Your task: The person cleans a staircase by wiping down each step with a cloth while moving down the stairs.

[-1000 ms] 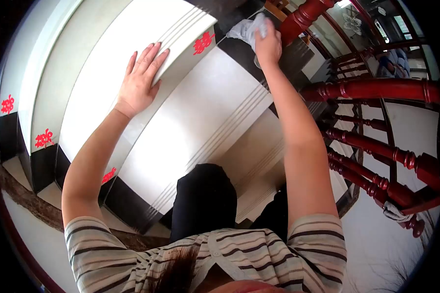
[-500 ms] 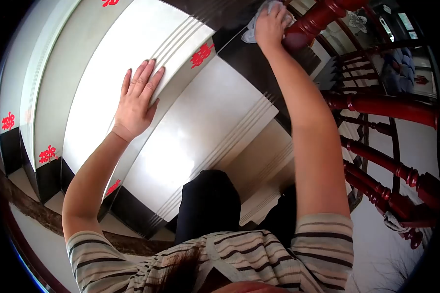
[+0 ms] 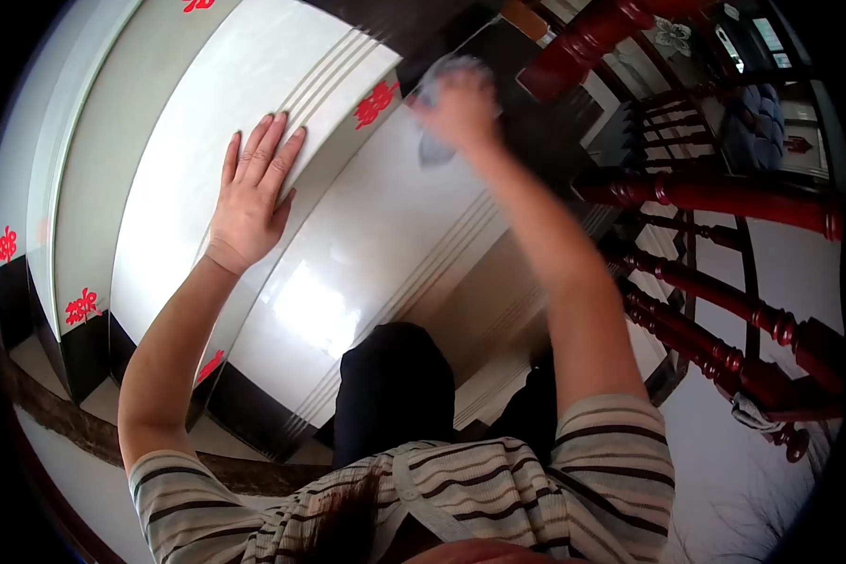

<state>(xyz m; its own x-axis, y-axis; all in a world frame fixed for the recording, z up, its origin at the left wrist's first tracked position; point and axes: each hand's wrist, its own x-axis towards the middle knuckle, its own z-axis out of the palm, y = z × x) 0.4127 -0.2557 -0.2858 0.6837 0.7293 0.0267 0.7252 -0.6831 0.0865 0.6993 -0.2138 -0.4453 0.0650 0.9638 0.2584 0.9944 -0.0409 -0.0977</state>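
Observation:
My left hand lies flat on a white stair tread, its fingers stretched out toward the grooved lines near the edge. My right hand, smeared by motion, is closed on a grey cloth. It presses or passes over the far end of the step below, where white tile meets black border tile. A red paper cut-out sticks to the riser close to the cloth.
Dark red wooden balusters line the right side of the stairs. More steps with red cut-outs rise at the left. A small cloth hangs on a baluster at the lower right. My knee is on the lower steps.
My right hand with the cloth has moved left and toward me, away from the baluster's foot onto the lower step's end. My left hand stays flat on the tread.

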